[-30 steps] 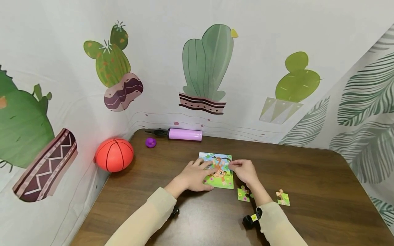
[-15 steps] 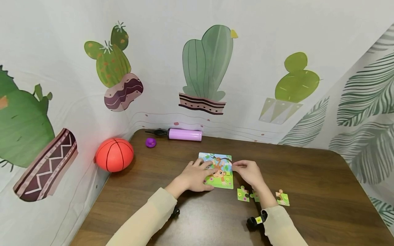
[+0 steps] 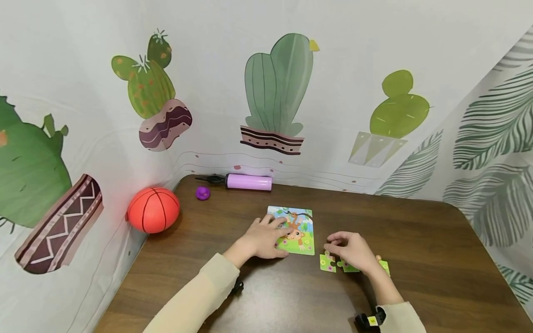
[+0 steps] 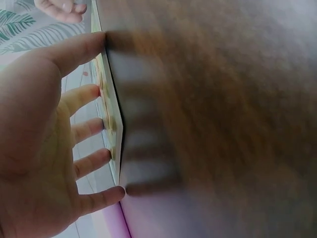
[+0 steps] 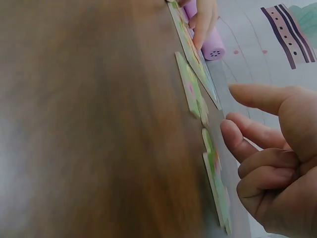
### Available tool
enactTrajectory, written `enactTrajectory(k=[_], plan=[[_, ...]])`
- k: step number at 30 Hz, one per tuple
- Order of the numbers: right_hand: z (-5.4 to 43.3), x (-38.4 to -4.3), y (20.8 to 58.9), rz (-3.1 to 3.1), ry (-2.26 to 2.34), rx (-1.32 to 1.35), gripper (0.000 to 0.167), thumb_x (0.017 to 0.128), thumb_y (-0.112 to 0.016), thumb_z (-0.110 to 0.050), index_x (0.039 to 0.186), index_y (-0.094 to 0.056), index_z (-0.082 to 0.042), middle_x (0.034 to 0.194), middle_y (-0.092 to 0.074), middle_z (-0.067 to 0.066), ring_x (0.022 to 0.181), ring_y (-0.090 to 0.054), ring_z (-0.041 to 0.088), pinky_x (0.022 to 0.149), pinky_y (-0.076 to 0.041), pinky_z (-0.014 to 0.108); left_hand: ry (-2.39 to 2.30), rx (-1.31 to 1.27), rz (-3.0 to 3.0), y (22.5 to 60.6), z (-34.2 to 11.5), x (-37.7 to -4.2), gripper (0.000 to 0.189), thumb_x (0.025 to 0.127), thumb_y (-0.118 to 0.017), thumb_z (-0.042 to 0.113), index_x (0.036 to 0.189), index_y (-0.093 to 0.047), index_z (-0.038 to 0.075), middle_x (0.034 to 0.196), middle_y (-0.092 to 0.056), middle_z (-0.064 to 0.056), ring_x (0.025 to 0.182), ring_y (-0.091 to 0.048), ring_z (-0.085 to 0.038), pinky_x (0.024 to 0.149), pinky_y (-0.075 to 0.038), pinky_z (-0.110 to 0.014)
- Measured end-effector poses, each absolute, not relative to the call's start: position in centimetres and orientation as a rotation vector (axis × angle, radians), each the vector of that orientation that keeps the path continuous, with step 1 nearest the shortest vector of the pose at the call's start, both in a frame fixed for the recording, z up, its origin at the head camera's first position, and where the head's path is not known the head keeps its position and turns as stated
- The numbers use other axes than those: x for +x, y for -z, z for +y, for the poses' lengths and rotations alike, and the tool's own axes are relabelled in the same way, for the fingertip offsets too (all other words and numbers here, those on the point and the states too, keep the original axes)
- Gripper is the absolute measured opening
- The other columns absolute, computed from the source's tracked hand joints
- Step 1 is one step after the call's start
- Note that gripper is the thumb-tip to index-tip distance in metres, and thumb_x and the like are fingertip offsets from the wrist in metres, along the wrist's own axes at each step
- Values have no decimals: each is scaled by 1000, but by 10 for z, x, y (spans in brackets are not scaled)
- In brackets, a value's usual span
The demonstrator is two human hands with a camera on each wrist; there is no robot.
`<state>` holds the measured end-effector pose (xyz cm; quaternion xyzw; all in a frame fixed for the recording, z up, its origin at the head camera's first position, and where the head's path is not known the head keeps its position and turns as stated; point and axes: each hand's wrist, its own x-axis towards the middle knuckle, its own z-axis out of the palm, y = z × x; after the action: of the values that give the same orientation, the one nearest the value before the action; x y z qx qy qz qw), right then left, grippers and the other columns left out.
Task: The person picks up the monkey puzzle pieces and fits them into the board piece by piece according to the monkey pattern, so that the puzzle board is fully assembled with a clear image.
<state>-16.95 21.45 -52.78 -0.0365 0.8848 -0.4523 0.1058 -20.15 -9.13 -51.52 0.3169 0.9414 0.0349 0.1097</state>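
Note:
A square jigsaw board with a monkey picture point(image 3: 306, 244) lies on the table. My left hand point(image 3: 262, 238) rests on its left part, fingers spread; in the left wrist view the fingertips meet the board's edge and face. Right of the board, my right hand point(image 3: 354, 249) hovers close over the loose pieces, its thumb and index finger apart and the other fingers loosely bent. Nothing shows between them in the right wrist view. Below that hand lie a green puzzle piece with a flower point(image 3: 327, 264), a second piece point(image 3: 350, 267), and a third point(image 3: 385, 266) partly hidden behind the wrist.
Toward the back of the brown table point(image 3: 266, 300) lie a lilac hand pump point(image 3: 249, 182) with a black nozzle and a small purple object point(image 3: 202, 193). A red ball with black lines point(image 3: 153, 210) sits at the left edge. A cactus-print cloth point(image 3: 208, 92) hangs behind.
My right hand has left the board's right edge and moved right and nearer me, over the loose pieces. My left hand has stayed on the board.

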Motion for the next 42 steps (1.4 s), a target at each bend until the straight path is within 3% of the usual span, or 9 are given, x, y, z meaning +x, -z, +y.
enactTrajectory(k=[7, 13, 35, 42], plan=[[226, -156, 530, 2663, 1188, -227, 44, 80, -91, -35, 113, -75, -12, 98, -67, -2, 89, -60, 18, 74, -49, 30, -107, 917, 2756, 516, -90, -201, 75, 94, -61, 68, 161, -38, 42, 168, -28, 6, 147, -29, -26, 111, -35, -58], [229, -148, 532, 2738, 1079, -341, 50, 72, -96, -42, 110, -75, -18, 102, -65, -6, 96, -60, 15, 83, -49, 33, -112, 919, 2749, 519, -91, -203, 76, 95, -60, 68, 162, -36, 41, 169, -26, 6, 148, -28, -27, 112, -34, -58], [226, -142, 532, 2742, 1011, -409, 36, 75, -96, -34, 100, -73, -23, 102, -61, -7, 96, -58, 14, 81, -50, 34, -149, 948, 2749, 522, -97, -202, 77, 96, -59, 67, 163, -32, 41, 170, -24, 5, 150, -27, -26, 115, -31, -58], [226, -142, 533, 2743, 1008, -416, 37, 75, -96, -33, 101, -72, -24, 102, -60, -7, 96, -58, 14, 83, -50, 35, -186, 967, 2755, 527, -107, -201, 76, 97, -57, 67, 163, -33, 39, 171, -22, 3, 156, -17, -28, 121, -20, -57]])
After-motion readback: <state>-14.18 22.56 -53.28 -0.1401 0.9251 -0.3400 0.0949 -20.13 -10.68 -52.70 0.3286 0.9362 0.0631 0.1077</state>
